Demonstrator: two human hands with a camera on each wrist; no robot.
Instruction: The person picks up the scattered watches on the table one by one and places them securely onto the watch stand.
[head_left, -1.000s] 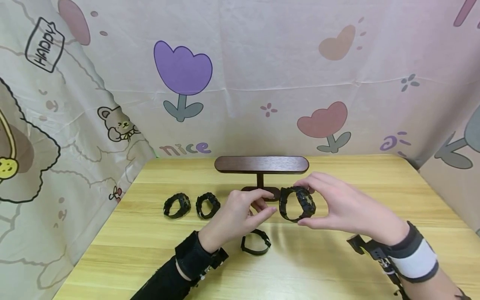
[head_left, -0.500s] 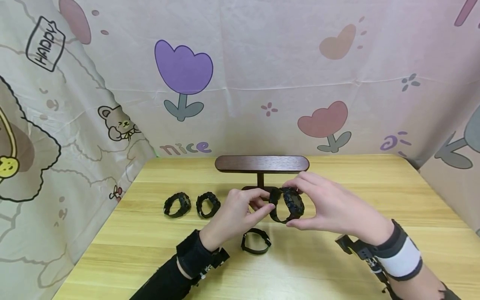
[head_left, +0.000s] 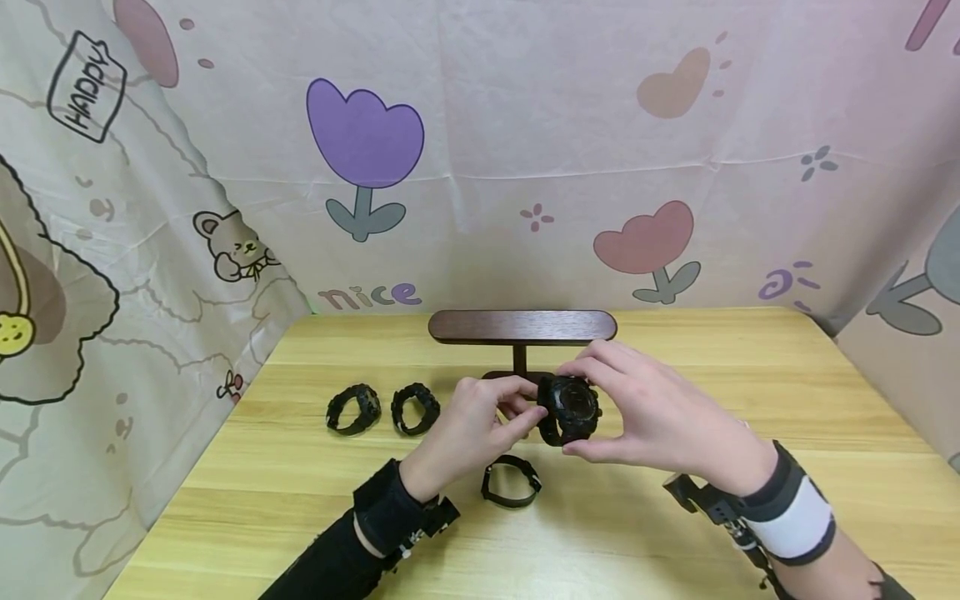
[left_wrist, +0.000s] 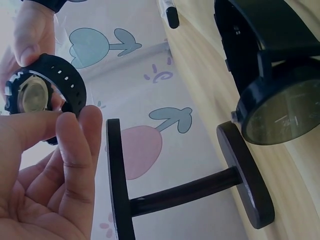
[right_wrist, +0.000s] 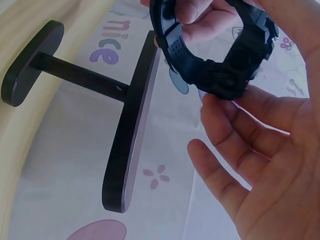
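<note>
Both hands hold one black digital watch point(head_left: 568, 407) in the air, just in front of the foot of a dark wooden T-shaped stand point(head_left: 522, 327). My right hand point(head_left: 600, 407) grips the watch case between thumb and fingers, with the dial turned toward me. My left hand point(head_left: 536, 403) pinches the strap from the left side. In the left wrist view the watch point(left_wrist: 42, 90) shows its metal back, with my fingertips point(left_wrist: 75, 130) on the strap. The right wrist view shows the strap loop point(right_wrist: 215, 55) beside the stand's bar point(right_wrist: 132, 125).
Three more black watches lie on the wooden table point(head_left: 675, 517): two at the left point(head_left: 353, 410) point(head_left: 416, 409) and one point(head_left: 512, 482) under my left wrist. Printed cloth walls close in the back and both sides.
My right hand carried the watch leftward and turned its dial toward me. The left fingers now pinch the strap; before, they were just short of it.
</note>
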